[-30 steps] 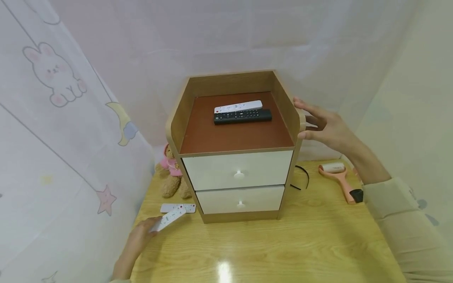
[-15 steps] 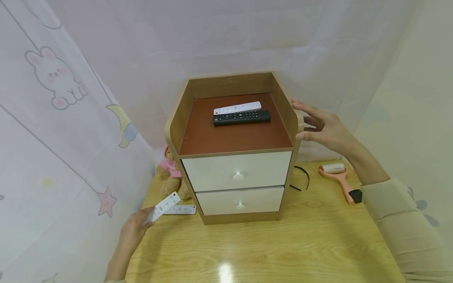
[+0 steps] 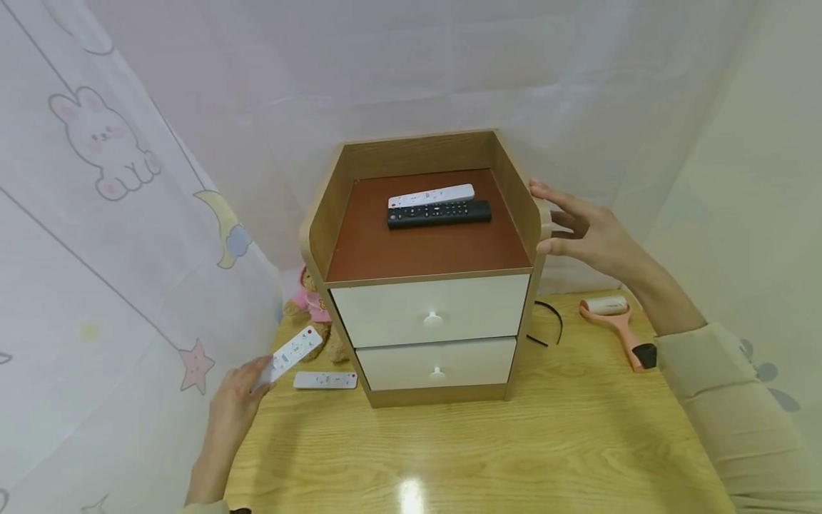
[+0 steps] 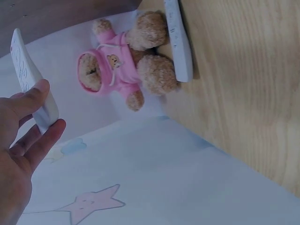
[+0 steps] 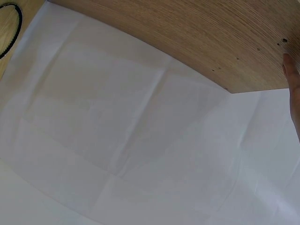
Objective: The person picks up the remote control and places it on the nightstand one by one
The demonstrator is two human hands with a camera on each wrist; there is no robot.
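Pale cloth (image 3: pixel 578 128) hangs around a light wooden table (image 3: pixel 481 457), printed on the left with a bunny, a moon and a star. From where I stand, the person's left hand (image 3: pixel 234 400) pinches one end of a white remote (image 3: pixel 295 350) between thumb and fingers, holding it tilted in the air, its red-button end pointing away. Near it, a second white remote (image 3: pixel 325 380) lies flat on the table, in front of a teddy bear (image 4: pixel 112 70) in a pink hoodie that sits beside the cabinet (image 3: pixel 443 396).

Over on the other side, the right hand (image 3: pixel 600 232) has its fingers spread, the tips against the cabinet's side panel. On the brown top, a third white remote (image 3: pixel 430 195) lies slightly askew along a black remote (image 3: pixel 443 214); I cannot tell whether they overlap. Both drawers below have white fronts. Right of the cabinet are a thin black band (image 3: pixel 557 321) and an orange-handled roller (image 3: pixel 619 325).
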